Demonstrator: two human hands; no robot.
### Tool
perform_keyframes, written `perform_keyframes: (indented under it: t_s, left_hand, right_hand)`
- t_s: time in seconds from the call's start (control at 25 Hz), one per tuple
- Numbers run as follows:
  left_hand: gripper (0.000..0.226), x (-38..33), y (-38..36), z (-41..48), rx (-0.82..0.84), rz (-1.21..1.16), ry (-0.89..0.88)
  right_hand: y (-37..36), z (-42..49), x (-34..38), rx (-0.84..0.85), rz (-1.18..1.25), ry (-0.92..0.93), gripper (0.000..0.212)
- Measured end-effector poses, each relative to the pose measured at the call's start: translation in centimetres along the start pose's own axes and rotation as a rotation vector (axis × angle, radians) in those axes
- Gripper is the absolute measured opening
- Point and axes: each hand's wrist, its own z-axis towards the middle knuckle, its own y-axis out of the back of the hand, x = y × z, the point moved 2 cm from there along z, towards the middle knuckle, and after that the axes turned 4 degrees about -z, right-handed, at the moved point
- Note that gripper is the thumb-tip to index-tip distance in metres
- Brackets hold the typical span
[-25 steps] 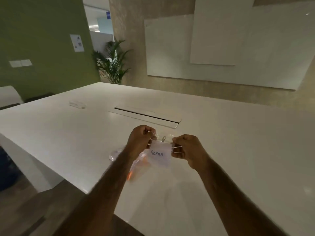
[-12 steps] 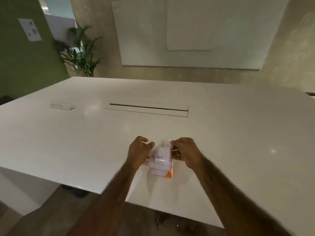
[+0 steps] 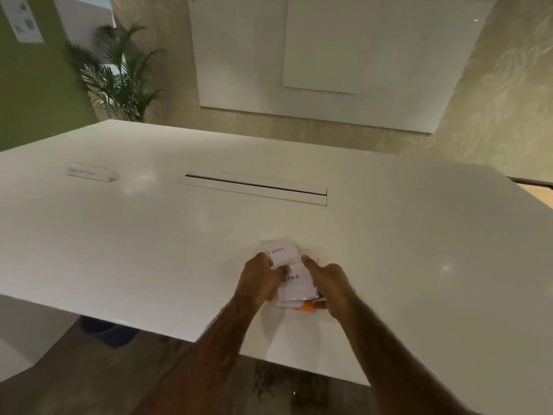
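White and glossy, the broad rectangular table [image 3: 119, 235] fills most of the view, with a wood-toned floor showing below its near edge. Behind it, from the left, are an olive-green wall [image 3: 36, 85] with a white paper notice [image 3: 22, 20], a leafy potted palm [image 3: 119, 76] in the corner, two pale overlapping wall boards [image 3: 329, 55], and then beige patterned wallpaper [image 3: 493, 94].

Both bare forearms reach in from below and meet near the table's front edge, a little right of centre. The left hand [image 3: 263, 280] is knuckles up, its fingers curled against the left side of a stack of small clear plastic bags [image 3: 294, 287] with white handwritten labels. Its thumb lies across the top, between two labels. The right hand [image 3: 329, 283] grips the stack's right side, with the forefinger stretched forward along the farther bag and the other fingers tucked round the edge. The stack lies flat on the table between the hands. The nearer label reads ALPHA, while the writing on the farther one is too blurred to be sure of. An orange scrap [image 3: 305, 308] pokes out at the nearer end, and what it belongs to cannot be told.

Well apart from the hands, a small folded white card [image 3: 89, 172] stands at the far left of the table. A long narrow cable hatch [image 3: 257, 191] — slightly ajar — is set into the middle. Nothing lies between the hands and either of them.
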Motion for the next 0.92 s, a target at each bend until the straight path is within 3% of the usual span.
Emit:
perform_keyframes:
  t_s: [0.16, 0.4, 0.56, 0.76, 0.92]
  left_hand:
    - [0.038, -0.1, -0.1, 0.0, -0.037, 0.012, -0.046]
    - [0.035, -3.0, 0.6, 1.0, -0.026, 0.0, -0.172]
    - [0.032, -5.8, 1.5, 3.5, -0.041, -0.065, -0.148]
    - [0.06, -3.5, 1.8, 6.5, -0.151, 0.362, 0.07]
    - [0.055, -2.6, 0.5, 7.7, -0.126, 0.468, 0.103]
  right_hand:
    - [-0.4, -1.4, 0.0, 0.081, 0.116, -0.038, 0.036]
    - [0.8, -1.0, 2.0, 0.166, 0.193, -0.043, 0.039]
    - [1.3, 1.4, 3.9, 0.19, 0.329, -0.096, 0.034]
    - [1.1, 4.1, 3.8, 0.135, 0.337, -0.145, 0.028]
    - [1.0, 5.3, 2.6, 0.078, 0.322, -0.163, 0.02]
